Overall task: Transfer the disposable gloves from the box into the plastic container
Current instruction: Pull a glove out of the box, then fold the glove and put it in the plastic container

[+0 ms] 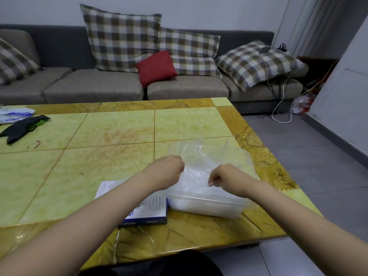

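Note:
A clear plastic container stands on the tiled table near its front right, with a pile of thin transparent disposable gloves heaped in it and rising over its far rim. My left hand and my right hand hover over the container, each with fingers curled and pinching the glove plastic. The white and blue glove box lies flat just left of the container, partly under my left forearm. Its opening is hidden.
The yellow-green tiled table has a dark cloth item and a white-blue packet at the far left. A grey sofa with checked cushions stands behind. The floor drops off to the right of the table.

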`<control>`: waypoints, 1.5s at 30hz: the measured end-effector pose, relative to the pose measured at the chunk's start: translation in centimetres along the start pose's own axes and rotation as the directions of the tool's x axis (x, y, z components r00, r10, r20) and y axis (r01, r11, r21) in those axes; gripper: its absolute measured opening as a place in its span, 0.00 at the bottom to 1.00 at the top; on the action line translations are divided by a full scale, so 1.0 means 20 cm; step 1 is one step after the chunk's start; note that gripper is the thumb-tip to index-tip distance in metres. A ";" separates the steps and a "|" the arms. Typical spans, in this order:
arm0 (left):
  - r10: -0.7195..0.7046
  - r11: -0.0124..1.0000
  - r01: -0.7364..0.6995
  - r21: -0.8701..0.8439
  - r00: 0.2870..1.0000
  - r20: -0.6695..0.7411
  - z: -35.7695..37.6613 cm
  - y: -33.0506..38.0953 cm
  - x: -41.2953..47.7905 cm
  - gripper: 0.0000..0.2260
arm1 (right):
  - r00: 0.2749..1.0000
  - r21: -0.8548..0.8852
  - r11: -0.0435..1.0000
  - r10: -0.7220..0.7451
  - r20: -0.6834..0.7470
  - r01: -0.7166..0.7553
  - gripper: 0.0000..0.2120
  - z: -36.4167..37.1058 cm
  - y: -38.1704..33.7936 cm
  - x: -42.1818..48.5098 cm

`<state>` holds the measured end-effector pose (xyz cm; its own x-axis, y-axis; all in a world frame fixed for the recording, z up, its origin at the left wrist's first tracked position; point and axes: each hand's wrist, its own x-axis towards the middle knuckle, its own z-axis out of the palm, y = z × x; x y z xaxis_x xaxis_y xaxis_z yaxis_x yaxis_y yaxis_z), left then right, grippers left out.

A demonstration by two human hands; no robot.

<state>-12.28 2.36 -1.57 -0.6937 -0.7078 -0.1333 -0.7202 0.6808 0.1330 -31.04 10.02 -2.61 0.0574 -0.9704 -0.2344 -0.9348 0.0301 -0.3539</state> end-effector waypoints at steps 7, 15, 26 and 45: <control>0.036 0.924 -0.145 0.353 0.954 0.296 -0.01 0.10 0.07 0.19 | 0.989 0.114 0.989 0.078 0.124 -0.092 0.11 0.00 -0.04 0.02; 0.136 0.940 -0.153 0.306 0.988 0.074 0.11 0.11 0.21 0.20 | 0.999 -0.183 0.982 -0.043 -0.020 0.038 0.26 0.03 0.04 0.08; -0.085 0.943 -0.094 0.319 0.860 0.504 0.22 0.11 0.30 0.40 | 0.898 -0.392 0.917 0.230 0.375 -0.072 0.41 0.14 0.15 0.19; -0.173 0.946 0.208 0.247 0.972 -0.156 -0.04 -0.10 -0.01 0.19 | 0.981 -0.013 0.982 -0.187 -0.040 0.187 0.16 0.07 -0.38 -0.06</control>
<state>-10.66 1.04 -1.10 -0.5494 -0.8356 0.0008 -0.8268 0.5435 -0.1449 -23.56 11.25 -0.86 0.2174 -0.9677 -0.1273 -0.9120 -0.1549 -0.3799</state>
